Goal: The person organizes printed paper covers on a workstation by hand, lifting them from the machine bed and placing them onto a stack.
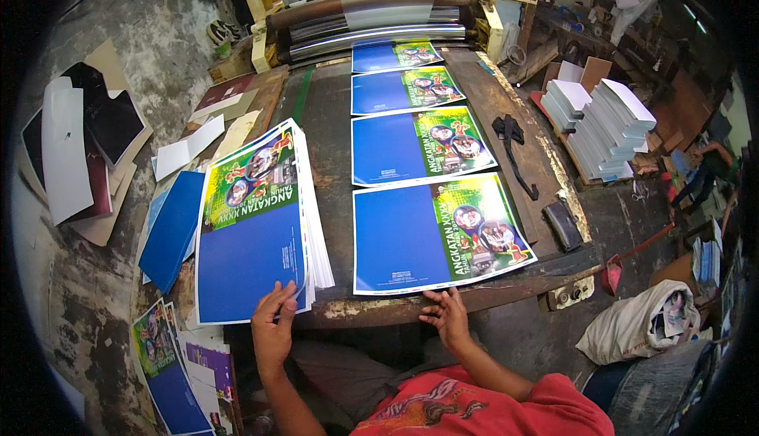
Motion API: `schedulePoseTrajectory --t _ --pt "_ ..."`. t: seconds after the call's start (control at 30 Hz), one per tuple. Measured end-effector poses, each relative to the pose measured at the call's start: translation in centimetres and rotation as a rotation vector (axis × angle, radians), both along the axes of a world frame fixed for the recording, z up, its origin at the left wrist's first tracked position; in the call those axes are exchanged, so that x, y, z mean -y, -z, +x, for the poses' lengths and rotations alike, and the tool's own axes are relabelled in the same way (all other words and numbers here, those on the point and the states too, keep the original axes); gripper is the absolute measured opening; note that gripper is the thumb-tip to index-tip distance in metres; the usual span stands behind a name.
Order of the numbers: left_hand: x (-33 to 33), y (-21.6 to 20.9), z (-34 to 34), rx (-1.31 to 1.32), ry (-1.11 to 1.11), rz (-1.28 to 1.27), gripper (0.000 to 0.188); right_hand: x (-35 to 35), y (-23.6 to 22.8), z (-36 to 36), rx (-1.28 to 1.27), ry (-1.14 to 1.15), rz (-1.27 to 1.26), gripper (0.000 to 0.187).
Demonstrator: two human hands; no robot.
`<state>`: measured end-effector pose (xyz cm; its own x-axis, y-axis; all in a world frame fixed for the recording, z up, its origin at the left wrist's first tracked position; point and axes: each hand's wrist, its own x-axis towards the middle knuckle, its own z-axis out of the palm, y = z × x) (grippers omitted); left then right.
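A thick stack of printed sheets, blue with a green pictured panel, lies at the left of a worn dark table. My left hand pinches the near corner of the stack's top sheet. To the right, a single matching sheet lies flat at the table's near edge, and my right hand rests its fingertips on that sheet's near edge. Beyond it, three more such sheets lie in a row leading to a roller machine with clear film hanging over it.
Black straps and a dark block lie on the table's right side. Stacks of white paper stand at the right. Loose sheets and card litter the floor at left. A white bundle sits lower right.
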<state>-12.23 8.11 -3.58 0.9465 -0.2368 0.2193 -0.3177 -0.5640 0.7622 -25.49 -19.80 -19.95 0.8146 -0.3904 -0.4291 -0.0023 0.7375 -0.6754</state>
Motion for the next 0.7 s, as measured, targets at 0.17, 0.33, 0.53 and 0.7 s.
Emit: schedulePoseTrajectory --t 0.17,0.33,0.53,0.7 --pt "0.4 1.6 0.4 -0.218 -0.274 -0.287 0.043 -0.3 -0.9 -0.1 0.010 0.059 -0.026 0.076" --pt "-1.8 0.0 2.0 -0.163 -0.359 -1.288 0.053 0.4 -1.1 -0.6 0.015 -0.012 -0.021 0.056" --pt "0.8 0.5 -0.7 0.228 -0.292 -0.318 0.035 1.2 -1.8 -0.5 -0.060 -0.089 -0.043 0.045" --pt "2.4 -0.1 -2.7 0.217 0.165 -0.117 0.031 1.8 -4.8 0.8 0.076 -0.191 -0.037 0.050"
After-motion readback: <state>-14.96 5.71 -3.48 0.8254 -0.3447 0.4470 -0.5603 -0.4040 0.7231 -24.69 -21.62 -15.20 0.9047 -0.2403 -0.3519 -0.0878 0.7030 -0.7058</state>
